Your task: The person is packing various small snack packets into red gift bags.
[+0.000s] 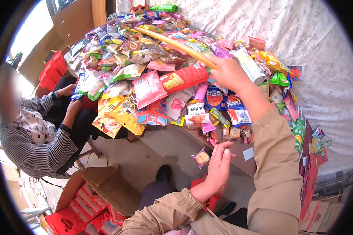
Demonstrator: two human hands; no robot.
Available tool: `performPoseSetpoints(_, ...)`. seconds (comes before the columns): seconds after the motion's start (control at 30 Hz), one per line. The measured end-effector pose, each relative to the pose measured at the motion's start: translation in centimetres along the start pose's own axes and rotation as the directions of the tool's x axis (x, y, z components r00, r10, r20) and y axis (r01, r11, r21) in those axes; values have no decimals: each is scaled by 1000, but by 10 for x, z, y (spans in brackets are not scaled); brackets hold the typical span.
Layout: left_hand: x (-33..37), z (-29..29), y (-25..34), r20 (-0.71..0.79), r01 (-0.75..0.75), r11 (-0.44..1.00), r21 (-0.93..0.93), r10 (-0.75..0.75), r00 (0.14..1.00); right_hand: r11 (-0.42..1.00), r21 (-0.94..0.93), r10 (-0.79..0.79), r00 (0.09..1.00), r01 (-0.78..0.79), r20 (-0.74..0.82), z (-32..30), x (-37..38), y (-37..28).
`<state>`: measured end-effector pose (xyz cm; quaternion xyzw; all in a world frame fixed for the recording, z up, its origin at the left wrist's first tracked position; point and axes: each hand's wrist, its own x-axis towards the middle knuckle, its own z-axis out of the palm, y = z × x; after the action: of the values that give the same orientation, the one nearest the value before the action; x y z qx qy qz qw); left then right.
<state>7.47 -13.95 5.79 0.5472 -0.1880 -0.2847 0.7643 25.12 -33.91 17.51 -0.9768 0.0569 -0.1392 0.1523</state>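
Observation:
My right hand (226, 72) is closed round one end of a long yellowish stick (172, 44), which slants up to the left over a big heap of packaged snacks (141, 51). Under the stick lie a red snack packet (184, 78) and a pink packet (149, 89). At the table's near edge my left hand (218, 168) is held with its fingers stretched out and nothing in them. Just left of it is a small clear-wrapped snack (202, 158); whether it rests on the edge or is in the air, I cannot tell. Small wrapped sweets (234, 134) lie beyond my left fingertips.
On the left sits another person (39, 129) in a striped top, both hands at a blue-and-white packet (78, 87). An open cardboard box (109, 184) with red packages stands below the table. A white patterned sheet (302, 31) hangs behind the heap. Red bags (53, 70) stand far left.

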Motion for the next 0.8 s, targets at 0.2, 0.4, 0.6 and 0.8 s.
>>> performPoseSetpoints(0.2,1,9,-6,36,-15,1000,-3,15,999,971,-136,182,975,-198,-126,-53,-58,82)
performPoseSetpoints(0.4,-5,18,-9,26,15,1000,-9,-15,1000,928,-164,320,941,-334,-107,-19,-41,114)
performPoseSetpoints(0.6,-3,15,-18,44,35,999,-14,-34,998,969,7,243,960,-247,138,-5,-8,42)
performPoseSetpoints(0.8,-2,9,-10,35,47,997,-56,-45,998,995,-36,98,995,-97,17,-64,-56,45)
